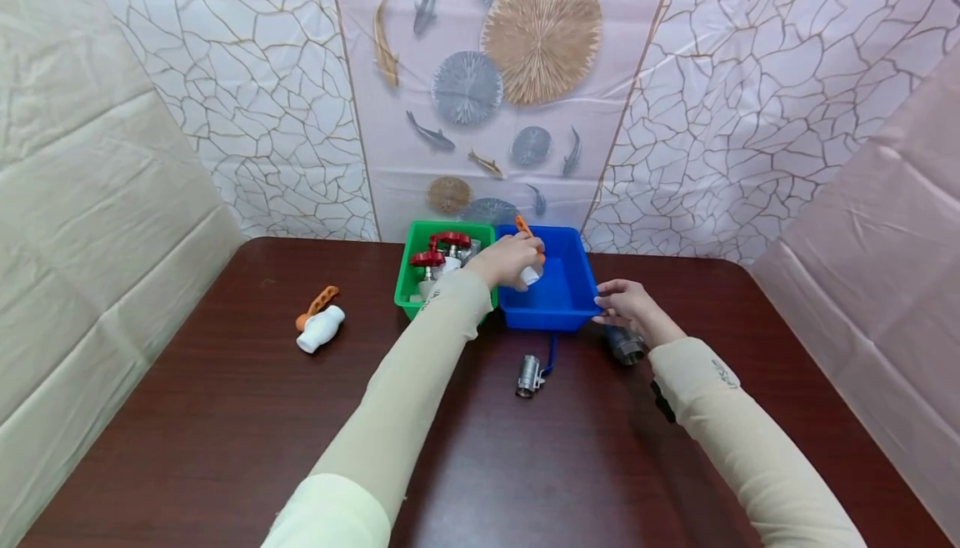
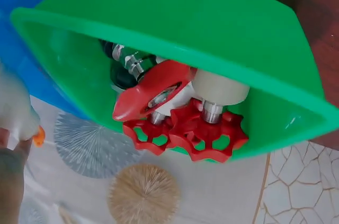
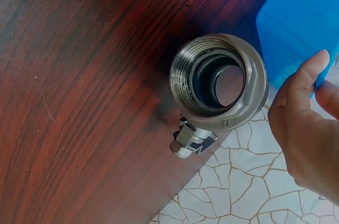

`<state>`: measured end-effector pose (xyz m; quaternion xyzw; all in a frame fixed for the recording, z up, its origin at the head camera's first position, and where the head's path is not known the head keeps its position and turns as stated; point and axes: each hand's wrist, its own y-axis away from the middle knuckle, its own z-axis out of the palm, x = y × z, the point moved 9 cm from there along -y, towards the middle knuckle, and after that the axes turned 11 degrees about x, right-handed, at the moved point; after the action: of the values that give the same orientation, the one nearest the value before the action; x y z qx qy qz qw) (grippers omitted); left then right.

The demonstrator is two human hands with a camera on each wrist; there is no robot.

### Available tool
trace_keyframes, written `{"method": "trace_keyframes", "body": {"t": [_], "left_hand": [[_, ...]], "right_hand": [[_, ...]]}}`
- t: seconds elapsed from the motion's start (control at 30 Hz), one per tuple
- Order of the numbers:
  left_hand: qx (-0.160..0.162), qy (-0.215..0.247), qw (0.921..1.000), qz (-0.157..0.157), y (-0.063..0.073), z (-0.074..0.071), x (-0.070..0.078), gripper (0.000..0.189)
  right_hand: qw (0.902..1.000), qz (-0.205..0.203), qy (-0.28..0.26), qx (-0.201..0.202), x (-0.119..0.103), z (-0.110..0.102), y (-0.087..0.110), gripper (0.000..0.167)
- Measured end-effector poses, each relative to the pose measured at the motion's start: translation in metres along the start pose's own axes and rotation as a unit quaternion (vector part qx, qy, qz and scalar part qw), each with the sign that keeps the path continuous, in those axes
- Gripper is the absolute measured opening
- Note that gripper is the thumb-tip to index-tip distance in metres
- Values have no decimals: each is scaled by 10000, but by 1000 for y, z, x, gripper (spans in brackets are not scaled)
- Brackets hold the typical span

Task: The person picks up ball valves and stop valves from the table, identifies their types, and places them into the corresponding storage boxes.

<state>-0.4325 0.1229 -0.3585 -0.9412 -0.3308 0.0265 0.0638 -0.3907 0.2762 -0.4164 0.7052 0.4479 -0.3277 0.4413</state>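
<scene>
My left hand (image 1: 507,261) holds a white plastic ball valve (image 1: 529,275) with an orange handle (image 1: 523,226) over the blue bin (image 1: 558,316). In the left wrist view, part of this hand (image 2: 11,181) shows at the left edge, blurred. My right hand (image 1: 628,308) pinches the blue bin's right front corner between thumb and fingers, which the right wrist view shows closely. Just below that hand lies a large metal ball valve (image 3: 222,83), its threaded opening facing the camera. The green bin (image 2: 201,12) beside the left forearm holds several valves with red handwheels (image 2: 206,136).
A small metal ball valve (image 1: 529,376) with a blue lever lies in front of the blue bin. Farther left on the brown table (image 1: 225,414) is another white ball valve (image 1: 321,329) with an orange handle. A patterned curtain (image 1: 285,114) hangs behind the bins.
</scene>
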Motion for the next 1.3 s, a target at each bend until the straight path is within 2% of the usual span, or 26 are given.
{"method": "trace_keyframes", "body": {"t": [0.2,0.33,0.47,0.73,1.0,1.3], "left_hand": [[-87,-16,9999,-116,-8,13,-6,27],[-154,77,9998,-135,-17,24,-6,25],[-278,241,9989,-291,-22,33,-7,24],[-515,348,9960,-638,-18,47,-10,21],[-657,246,9948,-739,-13,56,-12,19],[-983,-287,9920,-742,-10,60,-12,28]], "right_hand": [[10000,8,-46,-22,-5,2,0,40],[10000,27,-53,-55,-6,-1,0,42],[10000,-6,-10,-87,-6,-3,0,42],[10000,3,80,-25,-6,-1,0,42],[9999,44,118,21,-3,1,-2,42],[9999,67,130,66,1,2,-2,42]]}}
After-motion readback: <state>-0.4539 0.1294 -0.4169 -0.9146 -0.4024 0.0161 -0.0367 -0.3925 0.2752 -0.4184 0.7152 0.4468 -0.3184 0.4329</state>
